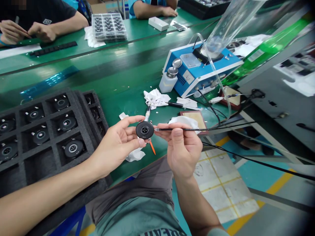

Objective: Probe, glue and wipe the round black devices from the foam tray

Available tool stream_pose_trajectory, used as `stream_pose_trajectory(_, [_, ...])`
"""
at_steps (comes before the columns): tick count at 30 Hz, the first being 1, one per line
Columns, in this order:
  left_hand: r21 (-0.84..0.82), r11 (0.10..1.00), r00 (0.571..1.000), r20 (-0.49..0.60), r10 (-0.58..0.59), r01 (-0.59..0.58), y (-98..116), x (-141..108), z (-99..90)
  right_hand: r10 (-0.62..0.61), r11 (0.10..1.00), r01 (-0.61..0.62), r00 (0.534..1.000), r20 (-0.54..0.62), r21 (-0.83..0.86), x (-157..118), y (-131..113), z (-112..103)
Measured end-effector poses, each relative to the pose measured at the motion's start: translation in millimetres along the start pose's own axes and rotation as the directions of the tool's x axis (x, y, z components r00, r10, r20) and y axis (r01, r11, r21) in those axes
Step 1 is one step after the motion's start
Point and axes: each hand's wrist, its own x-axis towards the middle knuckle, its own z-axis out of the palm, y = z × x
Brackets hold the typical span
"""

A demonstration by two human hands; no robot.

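My left hand [118,142] grips a round black watch case [144,130] by its rim, thumb below and fingers behind. Its flat face, with several small metal dots at the centre, is turned to me. Between the fingers of my right hand [184,144] runs a thin black stick-like cable [169,129], whose clear tip [157,129] is at the right edge of the case; contact is hard to make out. Just beyond my hands lie a crumpled white tissue [156,98] and a small clear tube [147,113]. Under the case shows an orange pointed stick [153,148].
A dark foam tray [51,131] at left holds several similar watch cases. Beyond my right hand stand a blue machine [197,72], a white pump bottle [168,82] and a brown-edged sponge box [200,119]. Cables trail right. Across the green table [110,68], co-workers' hands [41,31] are busy.
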Motion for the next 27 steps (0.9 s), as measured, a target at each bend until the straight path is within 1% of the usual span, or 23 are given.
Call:
stream_pose_trajectory(5, [0.002,1.0,1.0,-0.004,-0.005,0.005,0.3,0.1,-0.2,-0.023,0.999,0.023,1.0,0.01,0.025,-0.2,1.0,-0.1])
stream_pose_trajectory(17, [0.006,1.0,1.0,0.005,0.003,-0.003,0.2,0.1,-0.7,-0.035,0.998,0.034,0.999,0.016,0.043,0.4,2.9,-0.5])
stream_pose_trajectory(27, [0.015,1.0,1.0,0.006,0.007,-0.007,-1.1,0.8,-3.0,-0.03,1.0,0.029,0.999,0.026,0.005,-0.3,3.0,-1.8])
